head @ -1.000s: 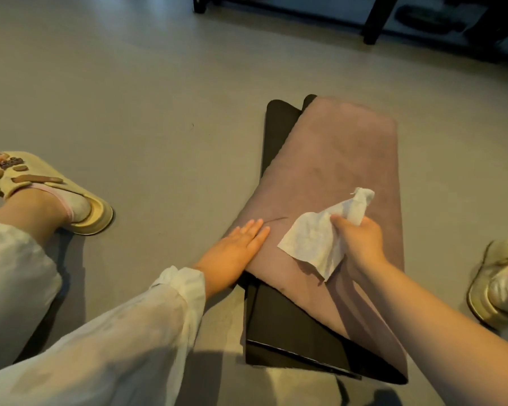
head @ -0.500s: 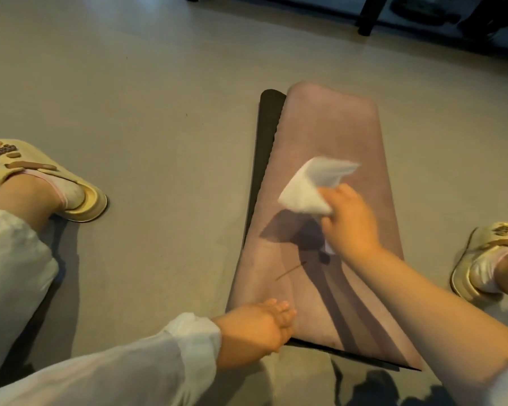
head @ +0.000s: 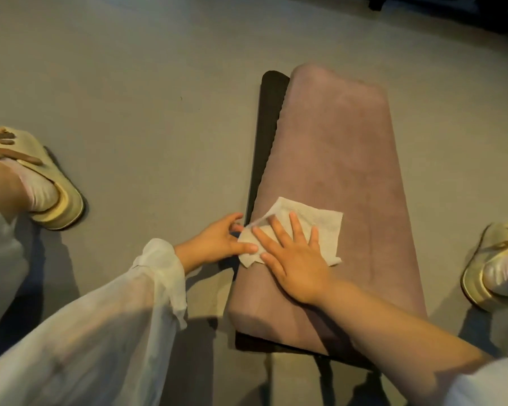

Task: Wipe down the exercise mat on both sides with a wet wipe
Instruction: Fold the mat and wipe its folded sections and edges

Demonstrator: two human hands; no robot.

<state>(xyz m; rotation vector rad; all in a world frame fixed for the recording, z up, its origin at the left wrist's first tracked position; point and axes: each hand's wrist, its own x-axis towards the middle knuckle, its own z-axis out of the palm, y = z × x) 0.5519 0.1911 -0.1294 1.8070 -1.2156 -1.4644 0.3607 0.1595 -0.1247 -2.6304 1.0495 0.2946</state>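
Far left: I see a foot in a cream slipper (head: 46,186) planted on the grey floor (head: 147,92).
Left sleeve: a loose white sleeve (head: 100,312) runs from the lower left corner up toward the middle.
Left hand: my view shows the left hand (head: 217,244) at the mat's left edge, thumb and fingers pinching the near-left edge of the wipe.
Wet wipe: the white wet wipe (head: 320,224) lies spread flat on the mat's top face, nearer its left side and close end.
Right hand: the right hand (head: 294,253) lies palm down on the wipe, fingers straight and spread, grasping nothing.
Exercise mat: the folded exercise mat (head: 340,148), dusty pink on top with a black layer showing along its left and near edges, lies on the floor in the centre.
Far right: a second cream slipper (head: 490,268) sits just beside the mat.
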